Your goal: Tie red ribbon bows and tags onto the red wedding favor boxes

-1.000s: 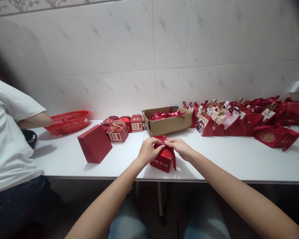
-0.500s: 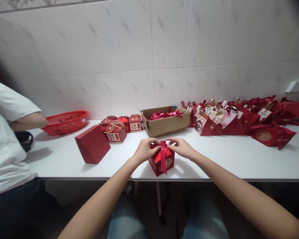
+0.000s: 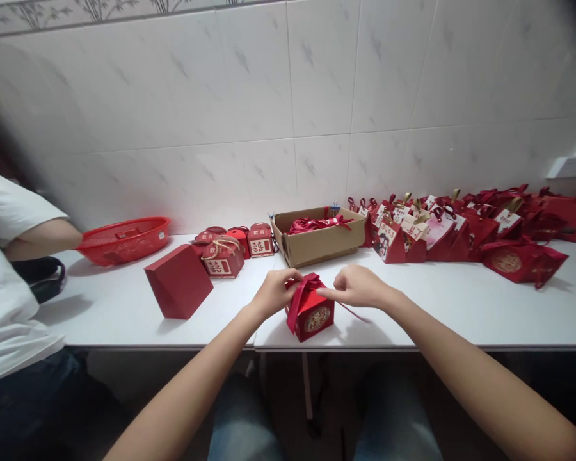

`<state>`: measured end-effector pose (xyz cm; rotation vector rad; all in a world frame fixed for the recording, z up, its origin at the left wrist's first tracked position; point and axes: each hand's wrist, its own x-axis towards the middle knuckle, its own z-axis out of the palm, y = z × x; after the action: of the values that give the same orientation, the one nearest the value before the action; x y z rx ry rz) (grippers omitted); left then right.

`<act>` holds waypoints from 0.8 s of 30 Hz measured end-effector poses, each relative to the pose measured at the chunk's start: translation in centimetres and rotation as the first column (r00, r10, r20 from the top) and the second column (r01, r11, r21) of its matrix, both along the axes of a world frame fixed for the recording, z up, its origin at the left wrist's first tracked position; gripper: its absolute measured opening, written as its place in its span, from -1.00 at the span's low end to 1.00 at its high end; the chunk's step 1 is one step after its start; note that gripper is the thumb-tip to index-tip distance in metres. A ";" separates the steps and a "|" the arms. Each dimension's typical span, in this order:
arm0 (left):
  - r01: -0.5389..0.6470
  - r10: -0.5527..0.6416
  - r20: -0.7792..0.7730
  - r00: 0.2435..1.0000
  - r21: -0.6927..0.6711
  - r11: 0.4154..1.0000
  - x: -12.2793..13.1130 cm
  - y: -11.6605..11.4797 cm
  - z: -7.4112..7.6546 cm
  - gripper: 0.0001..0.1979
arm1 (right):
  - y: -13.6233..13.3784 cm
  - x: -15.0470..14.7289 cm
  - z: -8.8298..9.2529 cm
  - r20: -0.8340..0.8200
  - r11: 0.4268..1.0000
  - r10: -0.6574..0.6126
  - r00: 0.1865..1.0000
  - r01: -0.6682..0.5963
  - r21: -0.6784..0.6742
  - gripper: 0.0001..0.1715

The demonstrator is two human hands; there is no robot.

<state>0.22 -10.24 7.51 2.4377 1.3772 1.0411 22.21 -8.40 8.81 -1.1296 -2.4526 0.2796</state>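
Observation:
A small red gift box (image 3: 317,319) with a gold round emblem stands near the table's front edge. Dark red ribbon (image 3: 295,310) is gathered at its top and falls over the left front side. A thin ribbon end also sticks out to the right behind the box. My left hand (image 3: 276,292) pinches the ribbon at the upper left of the box; its fingertips are partly hidden. At the upper right is my right hand (image 3: 362,286), index finger stretched out against the lid and the other fingers curled, with nothing visible in them.
Behind the box stands a cardboard box (image 3: 324,248) of red ribbons. Left are a plain red box (image 3: 178,283), several small boxes (image 3: 224,259) and a red plastic basket (image 3: 125,246). Many red gift bags (image 3: 441,234) line the right. A person in a white shirt (image 3: 9,282) is at far left.
My right hand has drawn back from the knot to the lid's right side. The hanging ribbon has shifted from the box's front to its left, uncovering the emblem.

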 end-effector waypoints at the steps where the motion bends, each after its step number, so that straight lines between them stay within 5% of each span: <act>1: 0.008 -0.007 -0.043 0.999 0.021 1.000 -0.1 0.0 0.1 -0.87 | 0.0 0.1 0.4 0.038 1.000 -0.007 0.999 0.008 -0.030 -0.47; 5: 0.050 -0.031 -0.198 0.980 0.091 0.995 -0.3 0.2 0.6 -0.84 | 0.7 -0.4 1.0 -0.121 0.985 0.152 0.981 -0.140 0.101 -0.80; 8: 0.060 -0.029 -0.272 0.962 0.106 0.993 -0.4 0.4 1.2 -0.84 | 1.2 -1.5 0.4 -0.201 0.932 0.362 0.910 -0.346 0.111 -0.69; 16: 0.022 0.026 -0.393 0.919 0.115 0.993 -0.8 0.6 2.1 -0.85 | 1.4 -3.0 -2.1 -0.289 0.938 0.344 0.893 -0.315 0.145 -0.85; 24: 0.035 0.006 -0.414 0.910 0.092 0.995 -1.4 1.1 2.5 -0.86 | 1.6 -1.9 -1.4 -0.198 0.912 0.411 0.890 -0.398 0.101 -0.82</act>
<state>-1.13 -9.13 10.00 2.8565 1.4439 0.6164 20.31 -6.85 7.41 -0.5176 -2.4588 0.4274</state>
